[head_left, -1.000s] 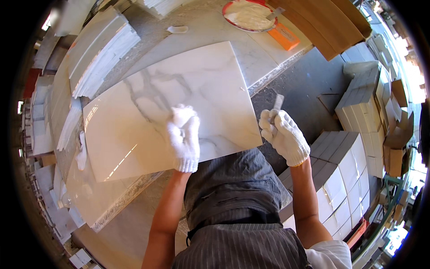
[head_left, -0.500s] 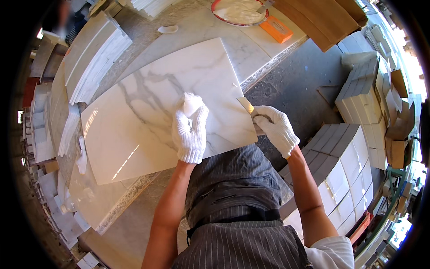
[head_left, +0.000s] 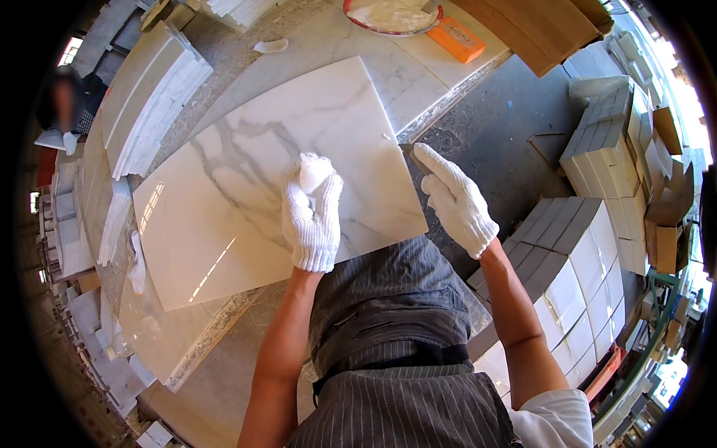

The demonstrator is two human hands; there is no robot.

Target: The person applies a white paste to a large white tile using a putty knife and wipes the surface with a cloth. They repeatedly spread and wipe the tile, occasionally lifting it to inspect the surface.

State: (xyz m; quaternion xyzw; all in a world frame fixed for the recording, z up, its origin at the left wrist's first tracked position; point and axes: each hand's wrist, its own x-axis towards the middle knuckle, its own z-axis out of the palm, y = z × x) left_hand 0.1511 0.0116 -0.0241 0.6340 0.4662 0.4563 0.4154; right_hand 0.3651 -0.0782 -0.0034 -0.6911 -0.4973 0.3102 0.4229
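Note:
A large white marble-look slab (head_left: 358, 112) with grey veins lies on the table in front of me. My left hand (head_left: 312, 224), in a white knit glove, is closed around a white lump (head_left: 315, 173), like paste or wadded plastic, over the slab's near part. Just off the slab's right edge is my right hand (head_left: 455, 200), gloved alike, with its index finger stretched along a thin flat blade (head_left: 406, 149), like a scraper. The blade shows nearly edge-on, and its grip is hidden by the glove. A small white speck (head_left: 386, 137) sits near the slab's right edge.
Behind the slab are a red-rimmed bowl (head_left: 392, 31) of white paste, an orange box (head_left: 455, 39) and a cardboard box (head_left: 534, 30). Stacked slabs (head_left: 153, 97) stand at left, near another person (head_left: 63, 104). Grey-and-white stacks (head_left: 575, 276) rise at my right.
My right hand has turned and its fingers have lifted away from the slab's edge, swinging the blade upward. My left hand stays nearly still with the lump. Another person shows more at far left.

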